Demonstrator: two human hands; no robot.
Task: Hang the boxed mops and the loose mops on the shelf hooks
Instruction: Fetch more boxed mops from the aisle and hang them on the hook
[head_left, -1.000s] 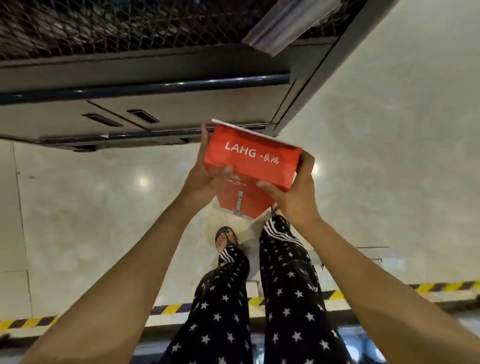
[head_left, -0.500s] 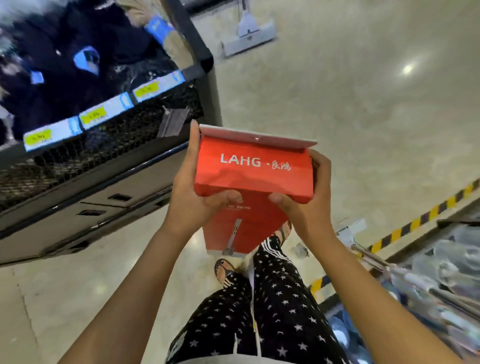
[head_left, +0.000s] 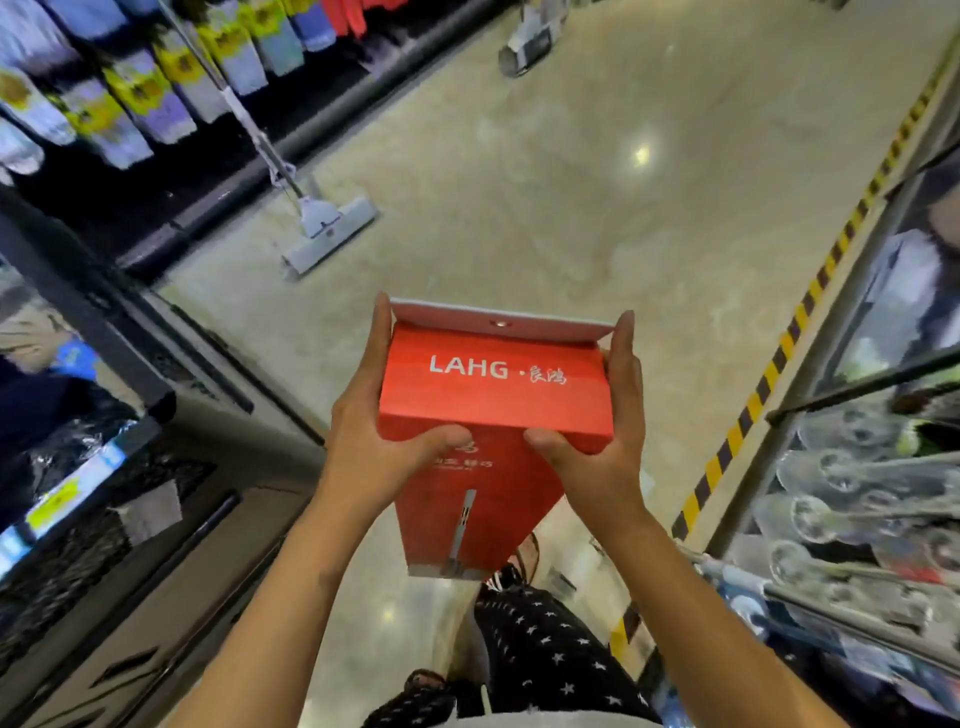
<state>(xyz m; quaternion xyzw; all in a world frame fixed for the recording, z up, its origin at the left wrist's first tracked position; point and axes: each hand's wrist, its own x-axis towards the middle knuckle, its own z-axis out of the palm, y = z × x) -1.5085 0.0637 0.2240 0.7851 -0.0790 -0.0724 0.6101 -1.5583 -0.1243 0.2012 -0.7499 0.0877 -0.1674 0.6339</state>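
Observation:
A long red mop box (head_left: 493, 395) with white "LAHG" lettering hangs in front of me, its top end up and a white flap with a hanging hole at the far edge. My left hand (head_left: 374, 431) grips its left side, thumb under the top face. My right hand (head_left: 602, 436) grips its right side the same way. A loose grey flat mop (head_left: 327, 228) stands on the floor ahead at the left, its handle leaning against the shelf. Another mop head (head_left: 524, 44) lies further off at the top.
Dark shelving (head_left: 104, 322) with hanging packaged goods and price tags runs along the left. A rack of clear-packaged items on metal hooks (head_left: 857, 499) fills the right, with yellow-black tape (head_left: 779, 358) along its base. Beige floor (head_left: 571, 182) stretches between. My star-patterned trousers show below.
The view has swung up from the floor and shelf base to the aisle. The box stays in both hands, raised higher and held more level.

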